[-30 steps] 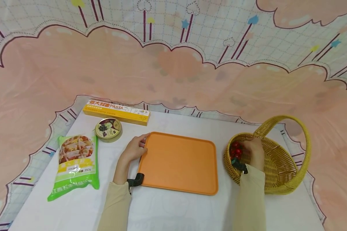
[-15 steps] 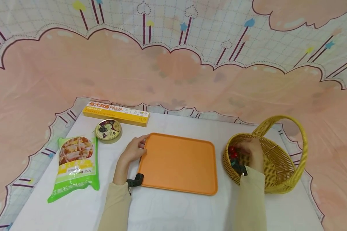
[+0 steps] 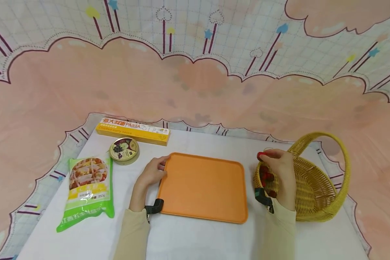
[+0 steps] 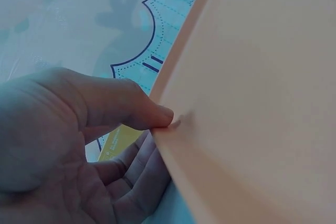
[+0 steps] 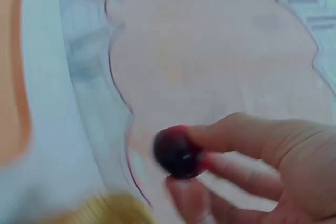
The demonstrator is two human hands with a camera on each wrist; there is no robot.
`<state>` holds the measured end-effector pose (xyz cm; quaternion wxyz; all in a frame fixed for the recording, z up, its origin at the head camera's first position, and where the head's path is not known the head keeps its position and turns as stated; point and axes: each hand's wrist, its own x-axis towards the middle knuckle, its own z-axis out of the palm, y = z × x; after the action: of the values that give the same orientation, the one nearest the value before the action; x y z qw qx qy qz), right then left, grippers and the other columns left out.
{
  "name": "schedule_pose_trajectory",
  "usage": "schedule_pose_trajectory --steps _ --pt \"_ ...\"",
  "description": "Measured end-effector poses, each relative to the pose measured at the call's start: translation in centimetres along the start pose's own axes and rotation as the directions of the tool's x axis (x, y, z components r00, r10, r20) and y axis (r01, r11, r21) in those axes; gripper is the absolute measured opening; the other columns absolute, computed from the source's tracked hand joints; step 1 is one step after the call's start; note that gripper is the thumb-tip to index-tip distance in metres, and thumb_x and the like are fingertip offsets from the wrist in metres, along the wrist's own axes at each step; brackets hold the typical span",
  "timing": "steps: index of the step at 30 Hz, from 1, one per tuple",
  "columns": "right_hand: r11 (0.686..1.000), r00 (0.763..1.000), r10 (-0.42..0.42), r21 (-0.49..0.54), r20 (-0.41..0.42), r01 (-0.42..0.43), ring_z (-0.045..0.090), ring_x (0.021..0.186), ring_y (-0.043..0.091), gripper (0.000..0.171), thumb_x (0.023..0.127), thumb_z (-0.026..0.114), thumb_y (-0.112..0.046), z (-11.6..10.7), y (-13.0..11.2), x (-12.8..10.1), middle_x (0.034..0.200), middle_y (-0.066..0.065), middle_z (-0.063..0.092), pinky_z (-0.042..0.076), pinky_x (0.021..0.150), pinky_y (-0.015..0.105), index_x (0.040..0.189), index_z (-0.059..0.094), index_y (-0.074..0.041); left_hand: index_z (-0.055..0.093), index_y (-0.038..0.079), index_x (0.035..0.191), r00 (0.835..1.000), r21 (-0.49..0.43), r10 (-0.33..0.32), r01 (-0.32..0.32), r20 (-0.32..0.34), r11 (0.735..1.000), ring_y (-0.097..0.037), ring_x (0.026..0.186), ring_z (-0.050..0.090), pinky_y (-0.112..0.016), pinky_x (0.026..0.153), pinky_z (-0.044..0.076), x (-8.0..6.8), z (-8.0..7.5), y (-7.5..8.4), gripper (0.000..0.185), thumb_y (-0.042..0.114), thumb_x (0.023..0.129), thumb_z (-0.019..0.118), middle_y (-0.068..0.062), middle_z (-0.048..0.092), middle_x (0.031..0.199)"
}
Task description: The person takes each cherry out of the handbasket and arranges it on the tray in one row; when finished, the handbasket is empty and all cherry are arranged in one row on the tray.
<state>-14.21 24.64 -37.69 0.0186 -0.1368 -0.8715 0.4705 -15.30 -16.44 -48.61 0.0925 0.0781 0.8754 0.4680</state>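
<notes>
My left hand holds the left edge of an orange rectangular tray. In the left wrist view the thumb lies over the tray's rim near a corner, and the other fingers are curled below and beside it. My right hand pinches a small round red fruit, like a cherry tomato, just above the left rim of a yellow wicker basket. Close up, the fruit looks dark and shiny between thumb and fingertips. More red fruits lie in the basket's left end, partly hidden by the right hand and wrist.
A yellow and white pasta box lies at the back left. In front of it stands a round tin. A green and yellow food bag lies at the left. The basket's tall handle arches over its right side.
My right hand has risen from inside the basket to above its left rim, bringing the small round red fruit out. The left hand stays on the tray. The view has tilted slightly.
</notes>
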Motion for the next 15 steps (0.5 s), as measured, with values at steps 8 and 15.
schedule_pose_trajectory --steps 8,15 --pt "0.968 0.982 -0.17 0.203 0.082 0.151 0.071 0.081 0.019 0.031 0.086 0.074 -0.006 9.3 -1.9 -0.6 0.107 0.023 0.069 0.053 0.069 0.021 0.114 0.069 0.005 0.051 -0.003 0.139 1.0 -0.001 -0.026 0.026 -0.013 1.0 -0.03 0.093 0.057 -0.036 0.078 0.049 -0.4 0.1 0.0 0.062 -0.007 0.078 0.061 -0.021 0.055 0.107" --pt "0.958 0.964 -0.169 0.263 0.204 0.113 0.07 0.078 0.033 0.024 0.081 0.076 0.001 17.5 -2.0 -1.7 0.1 0.02 0.069 0.058 0.065 0.034 0.104 0.071 0.007 0.052 -0.005 0.138 1.0 0.021 -0.005 0.005 -0.007 1.0 -0.03 0.092 0.058 -0.037 0.078 0.049 -0.2 0.2 0.2 0.061 -0.006 0.078 0.061 -0.021 0.055 0.107"
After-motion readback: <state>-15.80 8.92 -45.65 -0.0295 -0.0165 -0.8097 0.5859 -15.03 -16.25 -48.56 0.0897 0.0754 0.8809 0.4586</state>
